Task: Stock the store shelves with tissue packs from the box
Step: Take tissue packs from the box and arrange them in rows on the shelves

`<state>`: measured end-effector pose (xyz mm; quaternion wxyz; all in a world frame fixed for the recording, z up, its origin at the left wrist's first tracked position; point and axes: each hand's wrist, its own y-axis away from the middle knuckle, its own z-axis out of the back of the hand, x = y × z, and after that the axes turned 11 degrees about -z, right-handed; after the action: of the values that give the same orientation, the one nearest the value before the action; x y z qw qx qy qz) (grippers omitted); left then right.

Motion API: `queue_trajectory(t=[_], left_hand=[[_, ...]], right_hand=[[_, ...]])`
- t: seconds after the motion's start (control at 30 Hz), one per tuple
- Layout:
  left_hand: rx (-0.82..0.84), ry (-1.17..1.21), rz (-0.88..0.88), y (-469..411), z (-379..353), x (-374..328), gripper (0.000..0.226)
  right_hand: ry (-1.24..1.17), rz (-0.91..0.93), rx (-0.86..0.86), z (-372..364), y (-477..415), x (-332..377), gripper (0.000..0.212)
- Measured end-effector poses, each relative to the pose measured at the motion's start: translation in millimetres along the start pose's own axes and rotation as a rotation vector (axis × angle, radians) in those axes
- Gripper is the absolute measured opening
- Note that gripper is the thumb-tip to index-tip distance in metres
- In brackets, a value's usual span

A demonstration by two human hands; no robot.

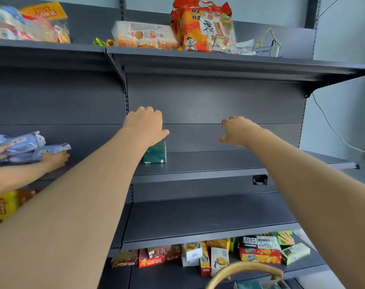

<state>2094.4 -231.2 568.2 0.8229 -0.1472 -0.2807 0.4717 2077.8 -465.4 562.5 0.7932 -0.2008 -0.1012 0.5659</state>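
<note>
A dark green tissue pack [155, 154] stands upright on the middle grey shelf [208, 163], near its left end. My left hand [145, 124] lies over the pack's top with the thumb stretched out to the right; its fingers point away and are hidden. My right hand [237, 130] hovers above the same shelf, well to the right of the pack, fingers loosely curled and holding nothing. At the bottom edge, teal packs [248, 285] show under a tan curved basket handle [246, 269].
Another person's hand [55, 159] holds blue packs [25, 142] on the shelf to the left. Snack bags [200, 26] fill the top shelf. A bare grey shelf [208, 217] sits below, with snack boxes [258, 254] under it. A white cable [331, 130] hangs at right.
</note>
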Motion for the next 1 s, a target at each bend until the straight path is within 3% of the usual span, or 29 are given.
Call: queue_trajectory(t=[0.27,0.53,0.73,1.0], left_hand=[[0.128,0.083,0.007,27.8,7.9,-118.3,0.049],[0.265,0.171,0.005,48.0,-26.7,-217.2,0.052],[0.415,0.226,-0.017,51.9,-105.2,-257.3,0.052],[0.630,0.340,-0.036,63.8,-264.7,-301.7,0.049]], right_hand=[[0.004,0.035,0.096,-21.1,51.2,-121.3,0.054],[0.003,0.068,0.275,-94.4,100.3,-208.7,0.055],[-0.022,0.069,0.451,-185.5,117.8,-231.9,0.053],[0.032,0.085,0.753,-338.9,125.9,-237.5,0.044]])
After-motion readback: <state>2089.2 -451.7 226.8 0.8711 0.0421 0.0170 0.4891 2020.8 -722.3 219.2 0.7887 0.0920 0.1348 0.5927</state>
